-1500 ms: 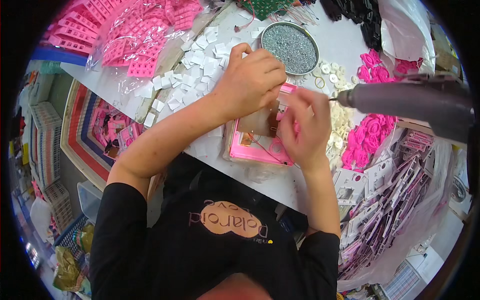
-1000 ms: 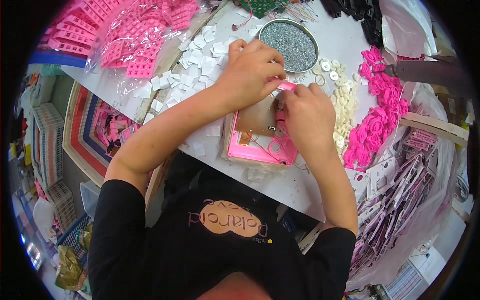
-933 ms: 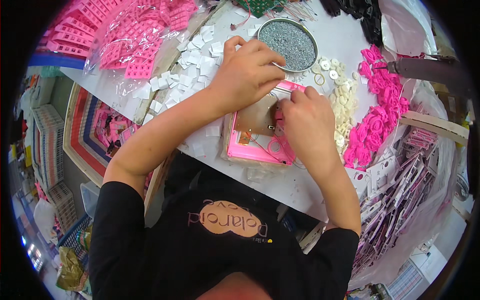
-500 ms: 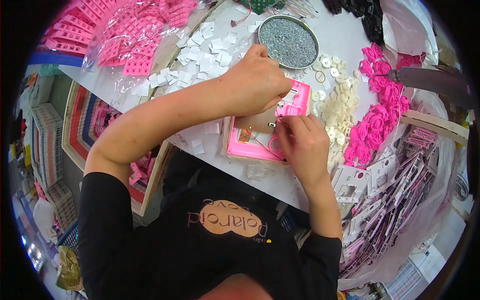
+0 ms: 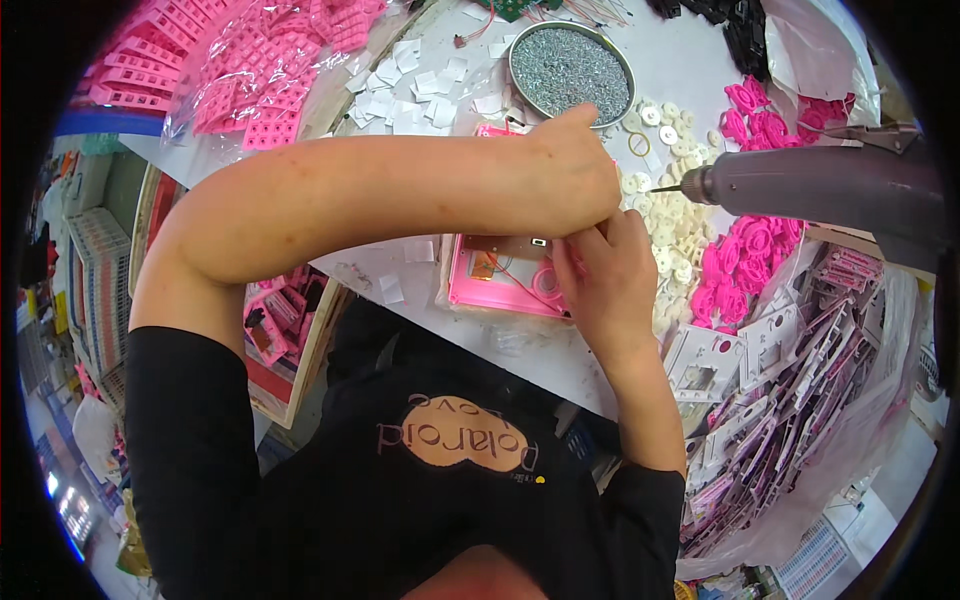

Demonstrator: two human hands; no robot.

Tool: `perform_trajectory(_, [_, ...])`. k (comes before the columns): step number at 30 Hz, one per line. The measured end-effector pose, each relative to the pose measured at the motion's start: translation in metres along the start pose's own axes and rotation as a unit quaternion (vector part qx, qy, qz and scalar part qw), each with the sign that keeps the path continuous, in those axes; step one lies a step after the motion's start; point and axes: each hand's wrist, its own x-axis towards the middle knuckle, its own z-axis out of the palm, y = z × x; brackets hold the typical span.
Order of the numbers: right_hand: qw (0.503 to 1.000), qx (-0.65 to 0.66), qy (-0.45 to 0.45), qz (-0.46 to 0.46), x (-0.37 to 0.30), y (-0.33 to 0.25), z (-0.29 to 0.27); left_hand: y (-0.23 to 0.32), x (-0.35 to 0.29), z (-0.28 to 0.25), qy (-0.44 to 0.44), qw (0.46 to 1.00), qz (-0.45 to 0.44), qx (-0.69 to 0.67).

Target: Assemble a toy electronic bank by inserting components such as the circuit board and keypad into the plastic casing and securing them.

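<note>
A pink plastic case point(image 5: 500, 296) lies on the table before me, with a brown board, a red wire and a round ring inside it. My left hand point(image 5: 575, 172) is bent over its upper right part, back of the hand up. The fingers curl under and are hidden, so what they hold cannot be made out. Just below, my right hand point(image 5: 615, 272) reaches the case's right side with fingers bent and pressed together. Any small part between those fingertips is hidden by the left hand.
A round tin point(image 5: 572, 72) of small metal screws stands beyond the case. White plastic discs point(image 5: 675, 220), pink parts point(image 5: 745, 255) and a hanging electric screwdriver point(image 5: 790, 187) are on the right. White paper squares point(image 5: 400, 95) lie left, and bagged white panels point(image 5: 770, 430) stand at lower right.
My left hand has moved right and nearer, now overlapping the right fingertips. The right hand has barely moved. The electric screwdriver has swung farther left into view.
</note>
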Motion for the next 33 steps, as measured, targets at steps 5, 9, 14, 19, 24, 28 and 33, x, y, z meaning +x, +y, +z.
perform_trajectory(5, [0.999, 0.005, -0.011, 0.036, 0.0, 0.005, -0.004, -0.002, 0.002, -0.008, 0.049, 0.996, -0.064, -0.034])
perform_trajectory(9, [1.0, 0.006, -0.019, 0.017, 0.012, 0.012, -0.006, -0.012, 0.01, -0.026, -0.094, 0.976, -0.165, -0.107])
perform_trajectory(14, [0.998, 0.068, 0.017, 0.001, 0.02, 0.029, 0.006, -0.018, 0.002, -0.026, -0.047, 0.969, -0.165, -0.177])
perform_trajectory(19, [0.997, 0.063, 0.033, -0.015, 0.024, 0.037, 0.018, -0.022, -0.004, -0.008, -0.015, 0.969, -0.164, -0.187])
perform_trajectory(24, [0.995, 0.053, -0.038, -0.07, 0.031, 0.036, 0.0, -0.023, -0.005, -0.003, 0.003, 0.969, -0.157, -0.193])
perform_trajectory(28, [0.988, 0.028, -0.039, -0.147, 0.02, 0.035, -0.01, -0.022, -0.006, 0.001, 0.011, 0.969, -0.16, -0.185])
perform_trajectory(33, [0.984, -0.066, -0.095, -0.134, 0.02, 0.02, -0.015, -0.026, -0.005, -0.001, -0.007, 0.979, -0.122, -0.161])
